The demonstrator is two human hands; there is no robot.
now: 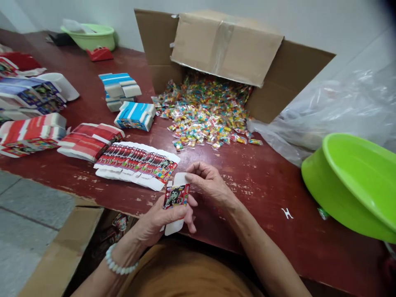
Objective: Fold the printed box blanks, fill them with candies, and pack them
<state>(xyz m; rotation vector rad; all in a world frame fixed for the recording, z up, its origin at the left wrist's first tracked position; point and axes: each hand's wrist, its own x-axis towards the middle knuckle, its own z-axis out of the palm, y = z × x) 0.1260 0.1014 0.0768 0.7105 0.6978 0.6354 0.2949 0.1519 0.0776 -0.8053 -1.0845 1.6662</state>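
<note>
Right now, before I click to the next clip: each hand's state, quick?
Left hand: closed around a small red-and-black printed cardboard box.
Right hand: thumb at its white upper flap; whether pinching, can't tell.

Pale beaded bracelet [116, 267], brown top [188, 270]

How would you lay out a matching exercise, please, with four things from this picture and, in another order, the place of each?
Things:
1. Small printed carton
2. Wrapped candies
3. Beaded bracelet
4. Bright green tub

Places:
A. At the right edge of the view, beside the clear plastic
B. On the wrist of the left hand
C. Held in the left hand, with the right hand at its upper flap
D. Heaped at the mouth of the cardboard box

Pairs: 1-C, 2-D, 3-B, 4-A
</note>
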